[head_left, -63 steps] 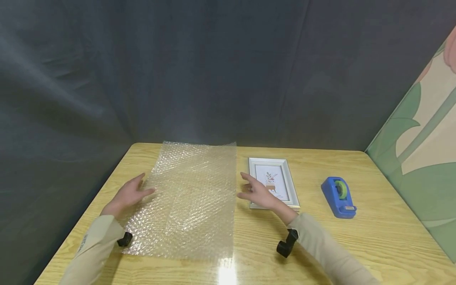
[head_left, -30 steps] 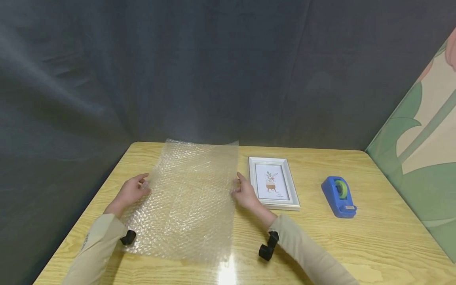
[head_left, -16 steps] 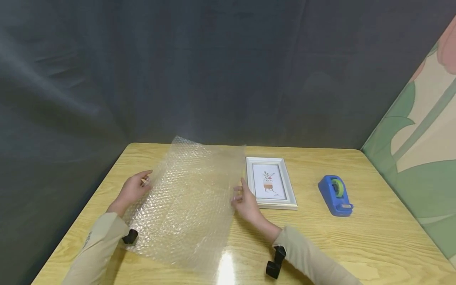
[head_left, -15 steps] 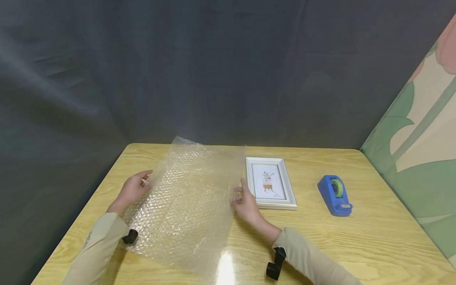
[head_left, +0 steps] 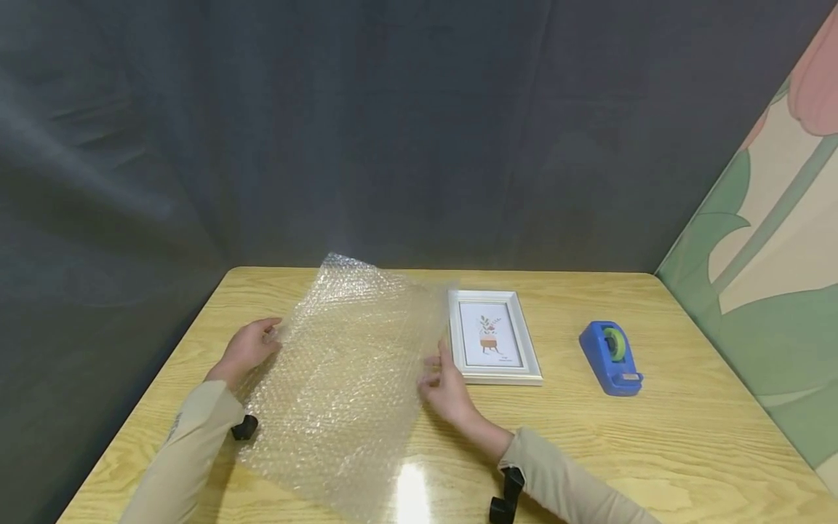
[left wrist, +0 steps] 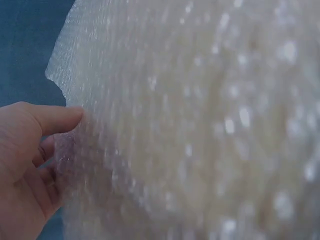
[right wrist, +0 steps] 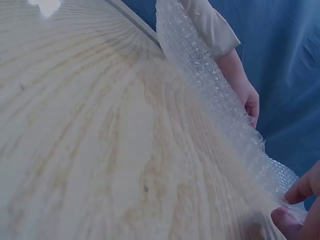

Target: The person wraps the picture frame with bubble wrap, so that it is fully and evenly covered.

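Observation:
A clear sheet of bubble wrap [head_left: 347, 364] lies at a slant over the left half of the table, its far corner sticking up. My left hand [head_left: 250, 348] pinches its left edge; in the left wrist view the thumb [left wrist: 62, 119] lies over the film with fingers behind it. At the opposite edge my right hand [head_left: 448, 389] holds the sheet, and in the right wrist view its fingertips [right wrist: 297, 192] meet the film. Just beyond the right hand lies a silver-white picture frame [head_left: 529, 356] with a plant print, its left edge close to the wrap.
A blue tape dispenser [head_left: 612, 360] with a green roll stands on the right of the wooden table [head_left: 589, 458]. Behind hangs a dark curtain [head_left: 393, 131]. A floral panel [head_left: 772, 291] borders the right side.
Both hands have come in from beside the bubble wrap to its edges and taken hold. The sheet has turned slightly, its far end shifting right. The frame and dispenser stay put.

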`<state>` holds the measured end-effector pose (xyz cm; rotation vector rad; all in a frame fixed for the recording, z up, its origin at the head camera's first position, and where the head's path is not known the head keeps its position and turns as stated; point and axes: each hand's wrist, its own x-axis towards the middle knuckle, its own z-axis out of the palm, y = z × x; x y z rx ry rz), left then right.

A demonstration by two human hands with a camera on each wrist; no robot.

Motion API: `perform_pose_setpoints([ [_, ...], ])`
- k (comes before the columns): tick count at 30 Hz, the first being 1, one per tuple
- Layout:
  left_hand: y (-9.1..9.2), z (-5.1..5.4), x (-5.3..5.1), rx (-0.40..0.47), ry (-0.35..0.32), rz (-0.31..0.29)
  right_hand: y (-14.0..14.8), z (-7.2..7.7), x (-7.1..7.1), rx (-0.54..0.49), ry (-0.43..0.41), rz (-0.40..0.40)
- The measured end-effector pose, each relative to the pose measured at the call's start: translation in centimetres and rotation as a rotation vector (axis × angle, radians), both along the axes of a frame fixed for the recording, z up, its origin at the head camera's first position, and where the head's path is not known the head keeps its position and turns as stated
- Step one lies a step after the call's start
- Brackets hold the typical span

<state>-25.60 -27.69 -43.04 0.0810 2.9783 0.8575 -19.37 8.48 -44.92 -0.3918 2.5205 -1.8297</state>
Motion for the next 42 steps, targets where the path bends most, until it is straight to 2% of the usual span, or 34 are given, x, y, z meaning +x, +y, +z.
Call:
perform_pose_setpoints([
  [3,-0.6,-0.2,0.5,0.002,-0.014,-0.003,0.1,0.0,-0.3,-0.013,-0.022,0.002],
  [6,-1.4,-0.2,1.4,0.004,-0.019,-0.019,0.5,0.4,-1.0,-0.020,-0.045,-0.012],
  [12,-3.2,-0.1,4.1,0.053,-0.028,-0.019,1.6,1.3,-3.5,0.018,-0.083,-0.067],
  [18,-4.5,-0.1,6.9,0.086,-0.023,-0.024,2.4,1.3,-6.0,-0.042,-0.154,-0.113],
  [22,-4.8,0.0,7.9,0.100,-0.037,-0.034,2.6,1.1,-6.6,-0.066,-0.154,-0.100],
  [27,-4.6,0.0,7.7,0.111,-0.013,-0.044,2.7,1.0,-6.3,-0.092,-0.114,-0.073],
  [31,-4.2,0.1,6.7,0.110,-0.009,-0.043,3.0,1.2,-5.7,-0.082,-0.167,-0.106],
  [35,-3.6,0.3,5.5,0.104,-0.026,-0.042,3.4,1.4,-4.8,-0.086,-0.181,-0.132],
  [38,-3.3,0.4,4.6,0.063,-0.005,-0.033,3.6,1.4,-4.0,-0.112,-0.188,-0.136],
  [42,-3.0,0.5,4.0,-0.019,0.043,0.020,3.9,1.3,-3.4,-0.153,-0.198,-0.143],
])
